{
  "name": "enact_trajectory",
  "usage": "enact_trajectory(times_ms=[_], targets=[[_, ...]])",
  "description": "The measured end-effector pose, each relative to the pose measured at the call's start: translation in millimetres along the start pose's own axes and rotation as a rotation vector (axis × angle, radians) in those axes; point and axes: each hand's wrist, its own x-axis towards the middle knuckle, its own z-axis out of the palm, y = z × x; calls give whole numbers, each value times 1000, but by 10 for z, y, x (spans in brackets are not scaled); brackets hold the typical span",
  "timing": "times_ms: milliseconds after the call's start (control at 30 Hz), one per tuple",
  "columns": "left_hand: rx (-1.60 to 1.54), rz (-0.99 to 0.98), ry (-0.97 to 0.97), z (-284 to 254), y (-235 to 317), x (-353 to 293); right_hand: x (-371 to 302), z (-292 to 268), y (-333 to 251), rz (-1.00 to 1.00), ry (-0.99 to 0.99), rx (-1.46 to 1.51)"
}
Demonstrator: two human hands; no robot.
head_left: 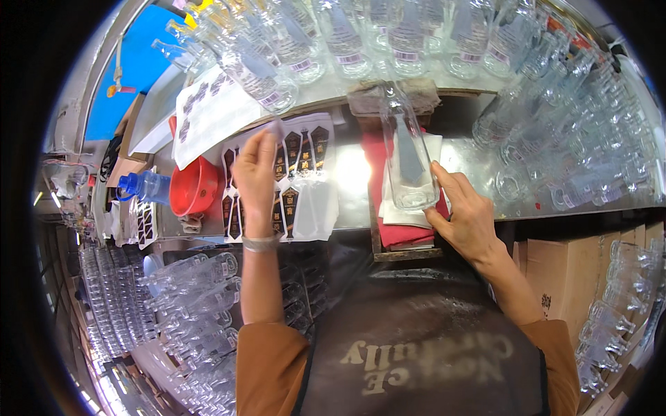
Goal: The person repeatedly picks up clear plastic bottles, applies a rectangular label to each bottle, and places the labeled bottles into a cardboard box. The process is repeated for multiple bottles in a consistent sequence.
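Observation:
A clear glass bottle (409, 163) lies on its back with its neck pointing away from me, a grey tie-shaped patch showing on it. Beneath it is a folded white cloth (431, 147) on red cloth (388, 236) in a shallow wooden frame. The thumb and fingers of my right hand (465, 218) grip the bottle's base end from the right. Over a sheet of dark tie-shaped labels (290, 156), my left hand (255, 166) is raised with its fingers pinched together. Whatever is at those fingertips is blurred.
Clear bottles (409, 41) stand along the far shelf, and more (576, 139) crowd the right. A damp cloth pad (361, 100) supports the bottle's neck. At left are a red bowl (198, 187) and a blue water bottle (146, 186). Cardboard boxes (565, 270) stand below right.

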Motion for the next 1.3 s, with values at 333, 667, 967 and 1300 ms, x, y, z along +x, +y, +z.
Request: enact_trajectory(times_ms=[333, 667, 967, 1300], targets=[[570, 544, -567, 936, 893, -1100, -17, -36, 5, 16, -56, -19], [298, 363, -404, 1058, 650, -793, -17, -64, 68, 25, -85, 54], [327, 389, -391, 1153, 551, -797, 25, -147, 195, 11, -159, 164], [-194, -22, -403, 1133, 481, -957, 222, -178, 260, 243, -145, 664]])
